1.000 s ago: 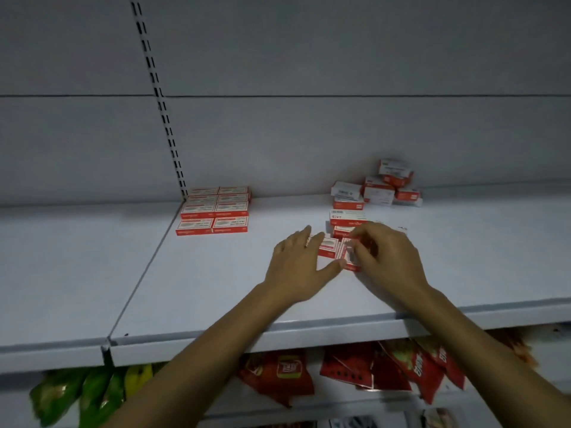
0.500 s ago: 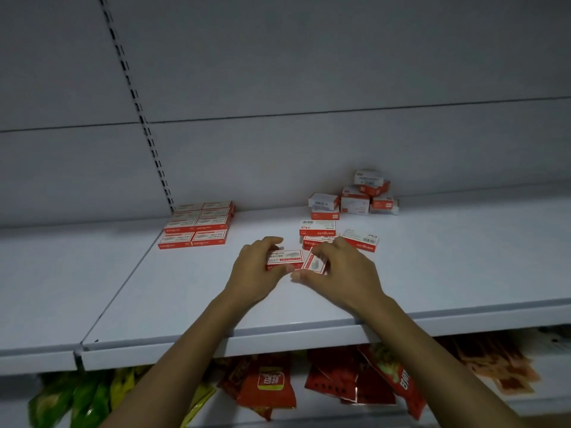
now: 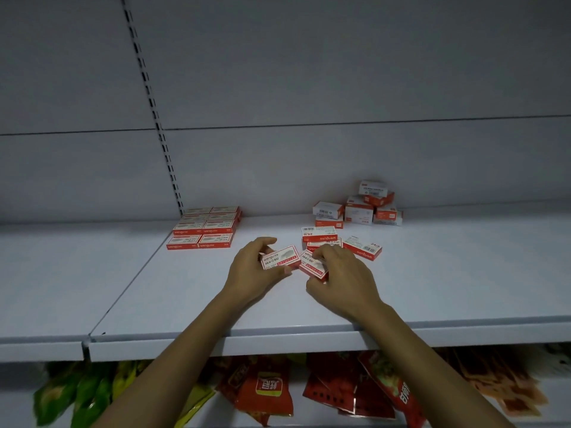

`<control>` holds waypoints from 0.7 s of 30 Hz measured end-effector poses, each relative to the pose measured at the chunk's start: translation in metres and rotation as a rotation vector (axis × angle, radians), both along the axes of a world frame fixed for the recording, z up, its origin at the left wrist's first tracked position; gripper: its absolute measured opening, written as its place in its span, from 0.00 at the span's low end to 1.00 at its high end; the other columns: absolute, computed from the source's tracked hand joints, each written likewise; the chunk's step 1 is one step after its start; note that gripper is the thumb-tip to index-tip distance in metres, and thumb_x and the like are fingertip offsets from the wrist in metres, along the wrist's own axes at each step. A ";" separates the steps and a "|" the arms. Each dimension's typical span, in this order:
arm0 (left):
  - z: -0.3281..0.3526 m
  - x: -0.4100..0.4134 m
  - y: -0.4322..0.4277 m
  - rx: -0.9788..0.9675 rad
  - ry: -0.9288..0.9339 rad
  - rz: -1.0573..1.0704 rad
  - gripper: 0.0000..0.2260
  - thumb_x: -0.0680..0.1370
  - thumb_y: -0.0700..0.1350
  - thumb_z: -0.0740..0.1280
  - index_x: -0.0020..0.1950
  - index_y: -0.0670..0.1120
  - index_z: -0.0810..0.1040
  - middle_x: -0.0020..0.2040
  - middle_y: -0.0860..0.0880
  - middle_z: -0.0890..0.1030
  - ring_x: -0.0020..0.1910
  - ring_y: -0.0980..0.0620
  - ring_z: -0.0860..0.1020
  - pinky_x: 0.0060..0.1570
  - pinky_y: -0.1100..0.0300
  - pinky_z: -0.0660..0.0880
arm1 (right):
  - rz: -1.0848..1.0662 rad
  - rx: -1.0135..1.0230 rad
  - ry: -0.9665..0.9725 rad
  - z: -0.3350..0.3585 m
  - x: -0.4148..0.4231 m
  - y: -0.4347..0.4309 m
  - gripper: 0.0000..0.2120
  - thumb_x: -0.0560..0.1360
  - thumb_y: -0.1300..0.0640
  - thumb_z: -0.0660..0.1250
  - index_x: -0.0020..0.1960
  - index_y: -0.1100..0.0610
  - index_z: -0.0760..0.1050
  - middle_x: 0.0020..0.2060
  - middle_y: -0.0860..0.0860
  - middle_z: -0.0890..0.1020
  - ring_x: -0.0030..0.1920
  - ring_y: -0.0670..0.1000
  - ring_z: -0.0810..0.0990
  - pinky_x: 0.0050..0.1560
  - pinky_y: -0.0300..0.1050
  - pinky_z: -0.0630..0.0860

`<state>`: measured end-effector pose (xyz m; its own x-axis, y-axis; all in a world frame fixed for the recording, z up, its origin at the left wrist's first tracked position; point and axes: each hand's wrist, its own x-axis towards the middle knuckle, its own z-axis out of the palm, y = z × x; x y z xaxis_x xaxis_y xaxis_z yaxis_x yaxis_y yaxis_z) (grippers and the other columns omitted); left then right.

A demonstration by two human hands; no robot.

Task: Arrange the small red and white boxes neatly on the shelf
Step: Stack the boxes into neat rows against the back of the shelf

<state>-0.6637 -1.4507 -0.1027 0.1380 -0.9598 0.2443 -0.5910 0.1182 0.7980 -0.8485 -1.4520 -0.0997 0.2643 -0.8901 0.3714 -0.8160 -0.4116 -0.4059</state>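
I judge this the gathering step: taking strays from the loose heap point(image 3: 361, 208) at the back of the shelf point(image 3: 463, 288) toward the tidy block point(image 3: 204, 230) on its left. My left hand point(image 3: 256, 270) pinches one red and white box point(image 3: 279, 257), label up, fingers curled over its far edge and thumb at the near one. My right hand point(image 3: 343, 279) curls round a second box point(image 3: 313, 265), tilted, just beside the first. Next comes squaring both and setting them flush against the block's front row, labels facing alike.
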 end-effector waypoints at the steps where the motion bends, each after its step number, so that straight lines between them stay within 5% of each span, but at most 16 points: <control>1: 0.001 0.001 0.002 0.033 -0.062 0.020 0.27 0.69 0.53 0.75 0.66 0.52 0.71 0.57 0.52 0.77 0.49 0.53 0.77 0.35 0.73 0.72 | 0.001 0.006 0.000 0.000 0.000 0.000 0.22 0.72 0.42 0.66 0.63 0.47 0.70 0.58 0.44 0.78 0.52 0.45 0.76 0.50 0.42 0.77; 6: 0.016 0.009 0.016 0.047 -0.419 0.068 0.31 0.72 0.69 0.58 0.66 0.51 0.73 0.59 0.49 0.78 0.51 0.52 0.78 0.49 0.59 0.76 | 0.079 0.034 -0.035 0.005 0.003 0.006 0.28 0.69 0.26 0.53 0.55 0.45 0.75 0.44 0.39 0.79 0.39 0.42 0.76 0.41 0.39 0.75; 8: 0.019 0.022 0.022 0.014 -0.421 -0.018 0.27 0.75 0.68 0.54 0.64 0.52 0.73 0.61 0.50 0.76 0.52 0.53 0.77 0.52 0.57 0.75 | 0.089 0.023 -0.081 0.004 0.003 0.004 0.26 0.71 0.28 0.55 0.55 0.45 0.75 0.48 0.41 0.80 0.43 0.41 0.76 0.44 0.39 0.76; 14: 0.005 0.040 0.034 0.124 -0.318 -0.325 0.19 0.73 0.58 0.57 0.63 0.59 0.70 0.63 0.59 0.72 0.61 0.59 0.72 0.60 0.60 0.73 | 0.255 0.133 0.033 -0.002 0.001 -0.002 0.34 0.68 0.29 0.63 0.70 0.42 0.65 0.68 0.41 0.69 0.65 0.44 0.68 0.65 0.48 0.67; 21: -0.006 0.047 0.033 -0.026 -0.496 -0.277 0.24 0.72 0.61 0.61 0.69 0.60 0.70 0.53 0.61 0.70 0.56 0.61 0.67 0.53 0.63 0.71 | 0.217 0.181 0.121 0.003 0.002 0.000 0.42 0.60 0.23 0.64 0.69 0.43 0.69 0.57 0.40 0.70 0.55 0.43 0.66 0.56 0.43 0.68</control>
